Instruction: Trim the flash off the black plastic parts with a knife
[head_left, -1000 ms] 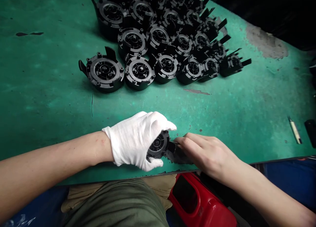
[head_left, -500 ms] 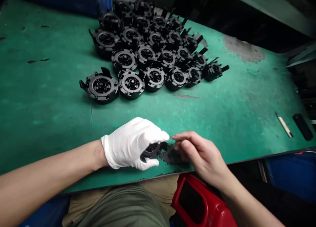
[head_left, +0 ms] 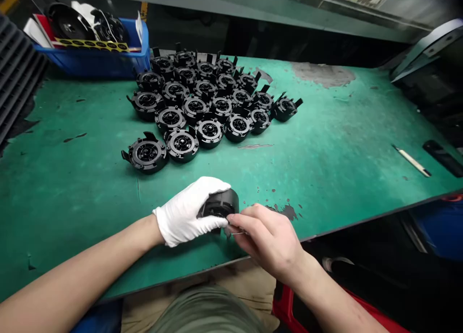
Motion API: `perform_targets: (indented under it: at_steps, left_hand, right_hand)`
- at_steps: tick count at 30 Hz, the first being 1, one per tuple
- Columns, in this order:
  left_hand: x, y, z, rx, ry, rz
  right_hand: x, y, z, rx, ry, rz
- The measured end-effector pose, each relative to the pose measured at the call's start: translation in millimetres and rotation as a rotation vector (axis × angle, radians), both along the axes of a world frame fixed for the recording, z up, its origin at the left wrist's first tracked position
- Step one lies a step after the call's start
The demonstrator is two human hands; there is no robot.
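Note:
My left hand (head_left: 188,215), in a white glove, is closed around a round black plastic housing (head_left: 228,202), which is tilted with its smooth side wall turned up and to the right. Bare and with its fingers pressed together, my right hand (head_left: 269,234) meets the lower right edge of that part. A thin, light sliver shows beneath the right fingertips; its kind is too small to tell. Beyond the hands, several similar black housings (head_left: 182,142) stand grouped in rows on the green table, their ribbed round faces up and tabs sticking out.
A blue bin (head_left: 97,62) with black parts and papers stands at the back left, beside a stack of ribbed dark trays (head_left: 20,67). To the right lie a white pen-like tool (head_left: 412,160) and a dark oblong object (head_left: 443,158). The green table (head_left: 347,145) has worn patches.
The housing in my left hand has turned so its side wall shows. My right hand has moved left from beside it onto its edge. The camera view has shifted, revealing the bin.

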State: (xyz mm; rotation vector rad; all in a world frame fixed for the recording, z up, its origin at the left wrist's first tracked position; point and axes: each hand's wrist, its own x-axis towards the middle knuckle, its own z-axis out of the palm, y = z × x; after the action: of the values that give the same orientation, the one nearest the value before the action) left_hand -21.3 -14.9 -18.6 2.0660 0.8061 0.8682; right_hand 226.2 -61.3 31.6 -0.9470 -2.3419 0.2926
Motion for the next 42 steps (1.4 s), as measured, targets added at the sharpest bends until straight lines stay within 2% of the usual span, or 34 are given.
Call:
perform_targets:
  at_steps: [3,7,10,12,15,18,22,25,31,35,42]
  left_hand:
    - [-3.5,-0.4,1.4,0.023,0.009,-0.063]
    - [-14.2,-1.8,3.6,-0.008,0.072,-0.059]
    - [-20.8,-2.2,7.1,-0.101,0.147,-0.062]
    - [-22.7,-2.0,10.3,-0.131,0.173,-0.061]
    - [-23.3,0.2,16.0,-0.131,0.204,-0.075]
    - [-24.7,4.7,20.8,-0.199,0.264,-0.081]
    - [-28.7,10.9,23.0,-0.285,0.311,-0.113]
    - [-29.1,13.4,23.1,-0.297,0.303,-0.137]
    - [-17.9,15.5,26.3,-0.317,0.293,-0.03]
    - [-11.8,15.7,29.3,-0.341,0.307,-0.03]
    - [-10.3,14.8,34.1,-0.271,0.356,-0.028]
  right_hand:
    - [7.6,-4.8,-1.1,-0.182,0.2,-0.089]
    - [17.6,-13.1,-24.4,-0.331,0.532,-0.334]
    - [19.7,-16.6,-40.6,-0.478,0.485,-0.453]
    - [18.9,-16.4,-40.0,-0.51,0.354,-0.448]
    - [16.2,-11.9,-23.4,-0.437,0.194,-0.333]
    - [13.7,-4.2,-5.4,-0.348,0.093,-0.204]
    - [9.9,5.8,3.0,-0.214,-0.139,-0.08]
    - [7.0,11.0,5.0,-0.13,-0.247,-0.074]
    - [7.1,15.6,11.4,-0.03,-0.356,-0.062]
    - [10.6,16.9,15.1,0.081,-0.438,-0.051]
    - [10.9,15.7,19.0,0.114,-0.497,-0.062]
